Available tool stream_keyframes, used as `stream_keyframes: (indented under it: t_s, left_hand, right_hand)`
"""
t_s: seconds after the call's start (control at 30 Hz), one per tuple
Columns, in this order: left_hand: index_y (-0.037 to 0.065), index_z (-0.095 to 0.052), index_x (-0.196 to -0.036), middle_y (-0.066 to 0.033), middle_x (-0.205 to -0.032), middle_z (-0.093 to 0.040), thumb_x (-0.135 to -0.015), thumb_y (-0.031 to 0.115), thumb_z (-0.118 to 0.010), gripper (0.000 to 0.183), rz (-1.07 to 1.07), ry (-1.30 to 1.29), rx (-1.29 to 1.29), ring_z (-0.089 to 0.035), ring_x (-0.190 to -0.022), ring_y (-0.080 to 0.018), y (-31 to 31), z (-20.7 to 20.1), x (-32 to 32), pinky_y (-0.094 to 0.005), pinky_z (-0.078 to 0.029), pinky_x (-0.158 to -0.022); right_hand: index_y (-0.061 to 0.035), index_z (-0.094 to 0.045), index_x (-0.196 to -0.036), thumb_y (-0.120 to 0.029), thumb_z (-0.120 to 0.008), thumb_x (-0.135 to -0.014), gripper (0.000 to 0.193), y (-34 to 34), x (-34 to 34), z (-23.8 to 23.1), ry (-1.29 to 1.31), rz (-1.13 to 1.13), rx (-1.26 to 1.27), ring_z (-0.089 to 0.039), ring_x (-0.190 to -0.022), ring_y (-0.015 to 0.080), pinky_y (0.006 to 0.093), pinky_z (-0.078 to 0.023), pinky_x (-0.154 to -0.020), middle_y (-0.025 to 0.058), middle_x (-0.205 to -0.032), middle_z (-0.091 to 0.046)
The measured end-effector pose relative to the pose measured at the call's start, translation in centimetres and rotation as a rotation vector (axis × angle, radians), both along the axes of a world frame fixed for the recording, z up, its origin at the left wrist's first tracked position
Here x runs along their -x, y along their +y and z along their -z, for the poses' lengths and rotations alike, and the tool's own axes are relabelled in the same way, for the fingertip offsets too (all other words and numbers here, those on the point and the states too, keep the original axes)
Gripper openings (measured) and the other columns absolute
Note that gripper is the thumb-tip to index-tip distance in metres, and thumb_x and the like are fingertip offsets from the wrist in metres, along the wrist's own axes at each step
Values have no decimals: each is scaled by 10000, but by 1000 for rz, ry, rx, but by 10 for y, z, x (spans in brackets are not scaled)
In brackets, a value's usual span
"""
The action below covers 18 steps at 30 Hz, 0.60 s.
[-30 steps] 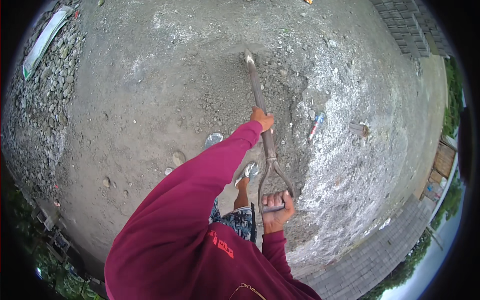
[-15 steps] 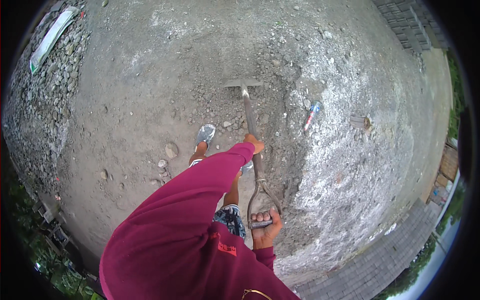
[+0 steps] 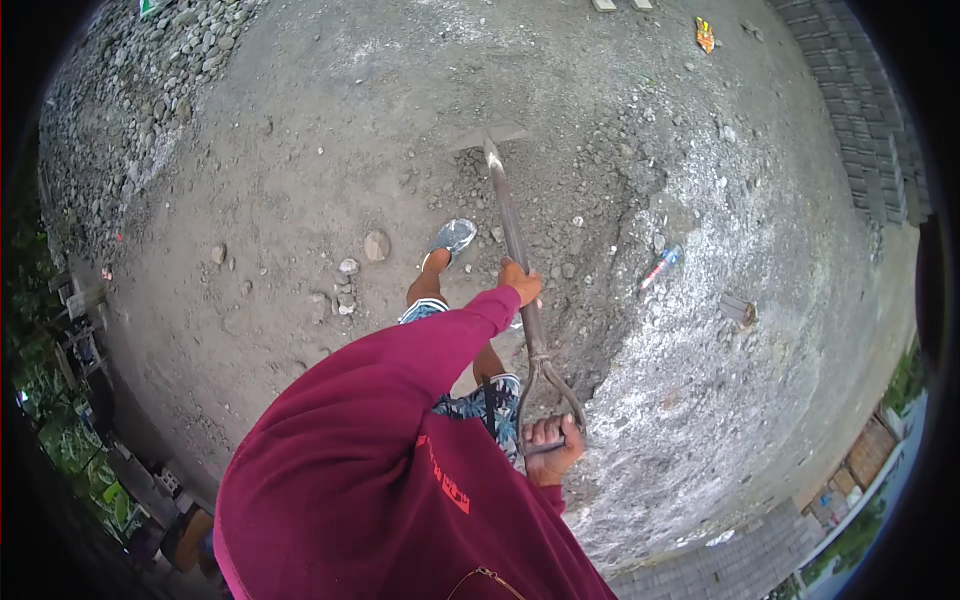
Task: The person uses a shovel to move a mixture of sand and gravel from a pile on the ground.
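Note:
A shovel [image 3: 512,215] with a dark shaft and a D-shaped handle stretches away from me. My left hand [image 3: 522,282] is wrapped round the middle of its shaft. Lower down, my right hand [image 3: 556,450] grips the crossbar of the D-handle. The wide metal blade [image 3: 492,138] lies at the far end against grey, gravelly ground, and its front edge is hard to make out in the dirt. Loose stones and crumbled soil surround the blade. My foot in a grey shoe [image 3: 455,237] stands left of the shaft.
To the right lie a small blue, white and red container [image 3: 662,266] and a short piece of wood [image 3: 737,309] on whitish ground. A larger stone [image 3: 377,246] sits left of my foot. Pebbles [image 3: 190,60] are heaped far left; grey paving blocks [image 3: 850,110] are stacked far right.
My view has swung, so the ground and objects on it appear rotated clockwise. Both hands keep their hold on the shovel, and its blade now looks slightly more tilted.

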<state>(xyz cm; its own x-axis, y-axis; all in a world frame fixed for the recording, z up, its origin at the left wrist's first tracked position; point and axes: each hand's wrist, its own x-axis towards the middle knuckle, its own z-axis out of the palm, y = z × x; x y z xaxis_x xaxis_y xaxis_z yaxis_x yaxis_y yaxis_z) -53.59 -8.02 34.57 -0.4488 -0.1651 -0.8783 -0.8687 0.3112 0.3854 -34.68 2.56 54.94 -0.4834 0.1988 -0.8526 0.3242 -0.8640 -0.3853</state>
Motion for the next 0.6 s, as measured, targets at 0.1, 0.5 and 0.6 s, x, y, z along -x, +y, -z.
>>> stream_keyframes:
  t_s: [0.1, 0.5, 0.6]
  left_hand:
    - [-103, -417, -1169, -295, -1053, -604, -737, 270, -675, 627, -106, 144, 220, -633, -963, -371, -74, 83, 86, -394, -521, -817]
    - [-71, -396, -1117, -266, -907, -604, -799, 243, -622, 501, -403, -212, -457, -658, -733, -390, 101, 37, -102, -479, -568, -610]
    - [-23, -394, -1036, -195, -772, -588, -864, 277, -557, 382, -561, -298, -638, -648, -607, -336, 119, -41, -116, -461, -551, -529]
  right_hand:
    - [-142, -424, -607, -215, -620, -819, 298, -44, 99, 51, -36, -46, 120, -430, -469, 166, 353, -399, -522, -13, -507, -392]
    - [-126, -493, -723, -149, -576, -833, 140, 99, -32, -49, -247, -141, -202, -460, -431, 172, 371, -423, -498, -8, -502, -443]
    - [-108, -505, -765, -166, -575, -862, 132, 112, -33, -110, -153, -175, -249, -454, -395, 169, 346, -428, -449, -2, -503, -445]
